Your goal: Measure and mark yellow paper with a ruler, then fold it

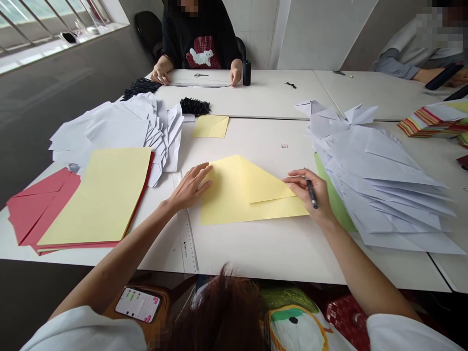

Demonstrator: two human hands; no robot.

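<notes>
A pale yellow sheet [234, 207] lies on the white table [263, 248] in front of me, one corner folded over into a triangle. My left hand [190, 184] rests flat on the sheet's left edge, fingers spread. My right hand [310, 191] pinches the folded corner at the sheet's right side and holds a dark pen [311, 193] between its fingers. A clear ruler [187, 234] lies under my left wrist, running toward the table's front edge.
Left: a stack of yellow and red sheets [98, 200] and a heap of white folded paper [120, 129]. Right: a large pile of white folded sheets [383, 185] over a green sheet [334, 200]. A small yellow sheet [211, 126] lies farther back. Two people sit across the table. A phone [138, 304] rests on my lap.
</notes>
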